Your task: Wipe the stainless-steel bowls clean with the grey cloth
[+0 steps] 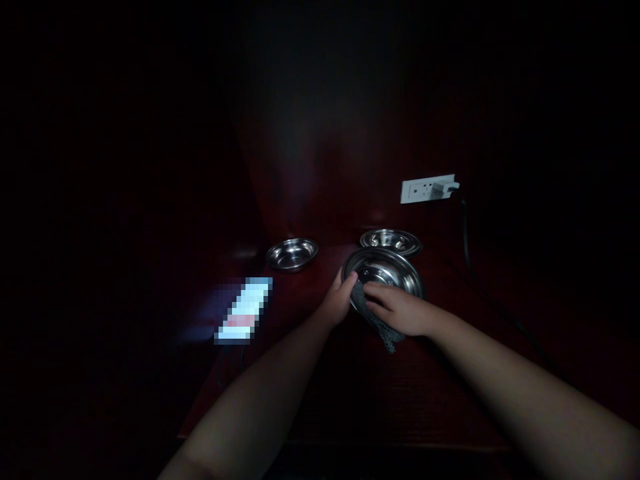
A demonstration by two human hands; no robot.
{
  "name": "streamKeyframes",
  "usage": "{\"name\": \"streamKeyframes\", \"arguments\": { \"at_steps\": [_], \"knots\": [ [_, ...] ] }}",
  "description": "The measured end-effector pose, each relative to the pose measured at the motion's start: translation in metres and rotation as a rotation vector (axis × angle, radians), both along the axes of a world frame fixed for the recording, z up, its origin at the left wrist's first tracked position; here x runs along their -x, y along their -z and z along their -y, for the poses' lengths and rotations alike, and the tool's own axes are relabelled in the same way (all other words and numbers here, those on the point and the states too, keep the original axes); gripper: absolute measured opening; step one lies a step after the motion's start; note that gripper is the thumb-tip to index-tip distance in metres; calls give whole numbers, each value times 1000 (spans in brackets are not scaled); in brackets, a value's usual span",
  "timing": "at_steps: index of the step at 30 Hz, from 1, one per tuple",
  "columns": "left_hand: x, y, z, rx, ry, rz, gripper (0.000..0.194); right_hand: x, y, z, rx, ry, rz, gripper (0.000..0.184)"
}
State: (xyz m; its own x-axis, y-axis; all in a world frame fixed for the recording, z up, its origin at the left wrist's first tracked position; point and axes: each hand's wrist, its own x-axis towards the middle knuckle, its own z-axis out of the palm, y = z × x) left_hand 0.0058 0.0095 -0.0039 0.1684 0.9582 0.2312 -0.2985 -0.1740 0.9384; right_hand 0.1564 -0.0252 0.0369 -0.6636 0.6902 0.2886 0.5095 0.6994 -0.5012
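Note:
A shiny metal bowl [400, 273] is tilted toward me above the dark red table. My left hand [341, 299] grips its left rim, thumb over the edge and the other fingers mostly hidden behind it. Inside the near part of the bowl, my right hand [397, 308] presses a dark grey patterned cloth [383, 330] against the metal, its fingers bent over the fabric. One end of the cloth hangs over the near rim.
Behind the held bowl lies another metal bowl [393, 240], and a shallow metal bowl [293, 255] sits further left. A bright, pixelated screen [245, 312] lies on the table's left side [300, 413]. A plug with a dark cord [466, 233] is in the wall socket [423, 190].

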Motion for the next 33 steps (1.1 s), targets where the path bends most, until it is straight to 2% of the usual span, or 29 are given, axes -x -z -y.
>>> {"name": "streamKeyframes", "arguments": {
  "at_steps": [7,12,16,20,26,33],
  "knots": [
    [1,5,-6,57,23,-17,46,0,-2,0,-77,-10,-48,18],
    [1,3,-4,114,59,-4,47,-2,5,-3,-115,33,12,33],
    [0,-4,2,157,53,6,44,-5,14,-8,-125,134,136,47],
    [-1,-9,5,192,67,15,39,-8,16,-12,-90,309,244,52],
    [-2,-12,7,225,46,36,33,-10,10,-12,-106,446,350,57],
    [-3,-8,3,219,47,39,33,-12,-1,-10,-134,567,436,48]
  ]
}}
